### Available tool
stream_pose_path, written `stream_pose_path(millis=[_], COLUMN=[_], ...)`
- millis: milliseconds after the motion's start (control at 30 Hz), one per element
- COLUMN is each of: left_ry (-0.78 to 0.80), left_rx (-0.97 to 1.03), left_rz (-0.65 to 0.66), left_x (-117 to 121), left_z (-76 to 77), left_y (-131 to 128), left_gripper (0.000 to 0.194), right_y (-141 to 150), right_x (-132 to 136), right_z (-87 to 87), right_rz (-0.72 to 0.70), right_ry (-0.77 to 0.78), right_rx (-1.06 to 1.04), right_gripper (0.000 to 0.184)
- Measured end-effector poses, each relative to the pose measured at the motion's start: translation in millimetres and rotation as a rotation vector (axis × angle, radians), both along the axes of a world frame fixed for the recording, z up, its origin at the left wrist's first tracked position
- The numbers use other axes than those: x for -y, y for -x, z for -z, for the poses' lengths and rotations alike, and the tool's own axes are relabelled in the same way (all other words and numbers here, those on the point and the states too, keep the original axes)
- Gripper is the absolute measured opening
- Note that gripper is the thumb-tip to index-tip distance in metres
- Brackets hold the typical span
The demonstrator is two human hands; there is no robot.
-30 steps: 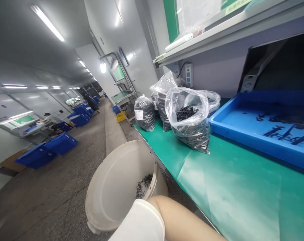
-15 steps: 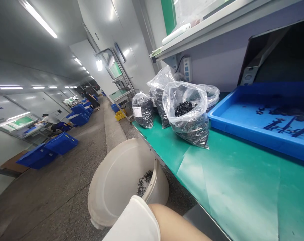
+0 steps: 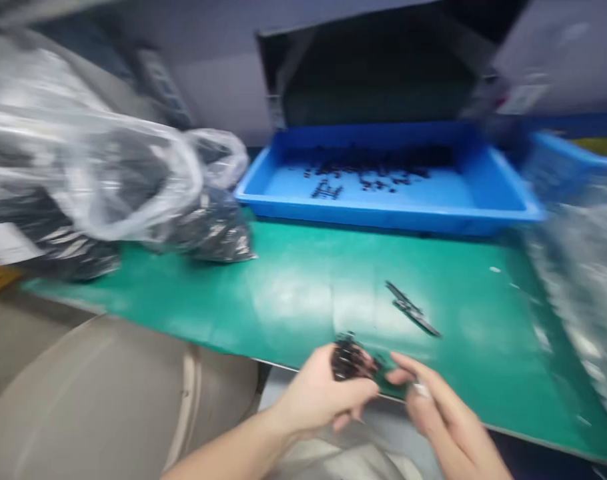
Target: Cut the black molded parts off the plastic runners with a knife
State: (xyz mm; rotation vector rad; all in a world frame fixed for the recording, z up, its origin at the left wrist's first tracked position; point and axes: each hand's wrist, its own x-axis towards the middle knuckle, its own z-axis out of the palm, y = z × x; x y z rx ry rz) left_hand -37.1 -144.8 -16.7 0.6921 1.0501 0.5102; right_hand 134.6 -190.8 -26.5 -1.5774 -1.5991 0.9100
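Observation:
My left hand (image 3: 323,393) is closed around a bunch of small black plastic parts (image 3: 347,359), which stick out above the thumb and fingers. Just to its right is my right hand (image 3: 436,407), its fingers apart and pointing toward the bunch. Motion blur softens the fingertips, and I see nothing held in them. Both hands are over the front edge of the green mat (image 3: 293,293). A pair of dark, slim tweezers-like tools or strips (image 3: 412,310) lies on the mat beyond my right hand.
A blue tray (image 3: 383,213) with scattered black parts stands at the back. Clear plastic bags of black parts (image 3: 218,230) are at the left. A large pale bin (image 3: 108,387) is below the table edge. Clear plastic sheeting (image 3: 588,267) lies at the right, beside another blue container (image 3: 558,153).
The view has swung right, from the aisle and bin to the table and tray. Both hands are now in view, with black parts in my left hand; before, only a forearm with a white sleeve showed.

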Motion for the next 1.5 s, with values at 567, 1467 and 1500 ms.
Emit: stream_pose_path(millis=[567,1467,1500], left_ry=[-0.030,-0.119,-0.123], left_rx=[-0.141,-0.146,-0.147], left_rz=[0.080,0.024,0.036], left_x=[-6,5,5], left_z=[-13.3,-0.1,-0.9], left_y=[0,-6,-7], left_gripper=[0.023,0.026,0.026], right_y=[8,14,12], right_x=[1,2,1], right_z=[-15.6,-11.2,-11.5], right_rz=[-0.246,-0.145,-0.162], right_ry=[-0.054,-0.103,-0.093], right_rx=[0.173,0.208,0.192], right_gripper=[0.033,0.035,0.035])
